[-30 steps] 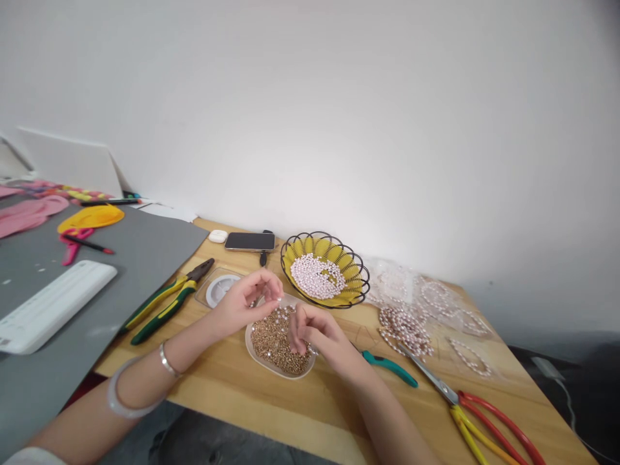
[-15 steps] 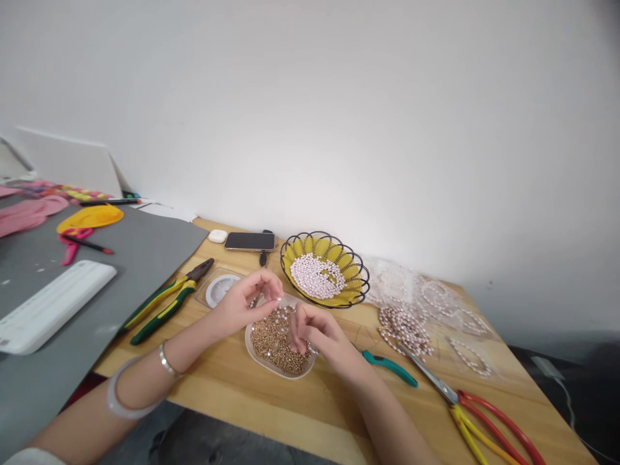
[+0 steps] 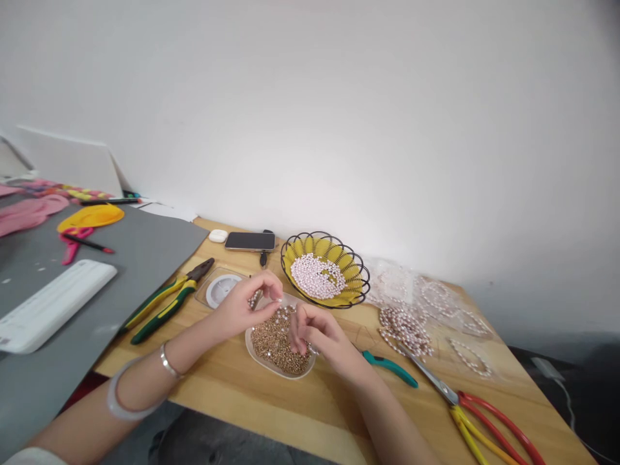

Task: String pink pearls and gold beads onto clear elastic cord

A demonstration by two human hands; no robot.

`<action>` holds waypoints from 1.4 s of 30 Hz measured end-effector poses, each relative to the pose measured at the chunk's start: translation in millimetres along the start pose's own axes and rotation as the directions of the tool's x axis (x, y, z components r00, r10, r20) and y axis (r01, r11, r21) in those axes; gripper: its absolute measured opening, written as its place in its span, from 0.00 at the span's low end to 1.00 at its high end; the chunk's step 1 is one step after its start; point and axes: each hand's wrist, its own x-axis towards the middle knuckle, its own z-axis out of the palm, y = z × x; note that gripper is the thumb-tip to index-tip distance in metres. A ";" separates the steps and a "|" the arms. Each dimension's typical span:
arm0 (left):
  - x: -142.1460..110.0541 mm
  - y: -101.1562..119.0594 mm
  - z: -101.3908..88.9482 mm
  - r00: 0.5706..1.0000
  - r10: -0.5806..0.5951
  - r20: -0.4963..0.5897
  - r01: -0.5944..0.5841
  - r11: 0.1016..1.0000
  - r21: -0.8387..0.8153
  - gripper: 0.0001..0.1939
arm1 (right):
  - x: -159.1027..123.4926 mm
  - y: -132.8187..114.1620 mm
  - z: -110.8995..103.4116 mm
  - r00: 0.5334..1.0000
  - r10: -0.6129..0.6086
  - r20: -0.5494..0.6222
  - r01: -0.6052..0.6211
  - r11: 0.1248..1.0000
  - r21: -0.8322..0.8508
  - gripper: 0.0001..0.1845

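A shallow clear dish (image 3: 254,352) full of small gold beads lies on the wooden table in front of me. My left hand (image 3: 245,302) hovers over its left rim, thumb and forefinger pinched together on something too small to make out. My right hand (image 3: 314,336) rests over the dish's right side with its fingers curled and pinched above the beads; what it holds is hidden. Behind the dish stands a black wire basket (image 3: 356,284) with a yellow liner and a heap of pale pearl beads.
Green-and-yellow pliers (image 3: 162,302) and a clear round spool box (image 3: 217,289) lie to the left. A phone (image 3: 249,241) lies by the wall. Teal-handled pliers (image 3: 390,367), red-and-yellow scissors (image 3: 477,413) and finished pearl strings (image 3: 407,326) lie to the right. A grey mat (image 3: 72,284) holds a white tray.
Almost nothing has moved. My left hand's fingers have closed slightly tighter; my right hand stays over the dish.
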 end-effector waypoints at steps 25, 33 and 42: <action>-0.8 3.8 -2.4 0.981 -0.174 0.089 0.190 0.953 -0.236 0.06 | 0.2 0.2 -0.1 0.999 0.032 0.019 -0.029 0.987 -0.160 0.15; -2.2 -4.2 -3.0 0.968 -0.182 0.174 0.244 0.847 -0.471 0.09 | -1.8 0.5 2.0 1.000 0.028 -0.014 -0.030 0.970 -0.239 0.11; -0.4 -3.7 -1.7 0.953 -0.218 0.211 0.296 0.823 -0.484 0.05 | -1.2 1.1 3.2 0.999 0.015 -0.035 -0.024 0.955 -0.294 0.10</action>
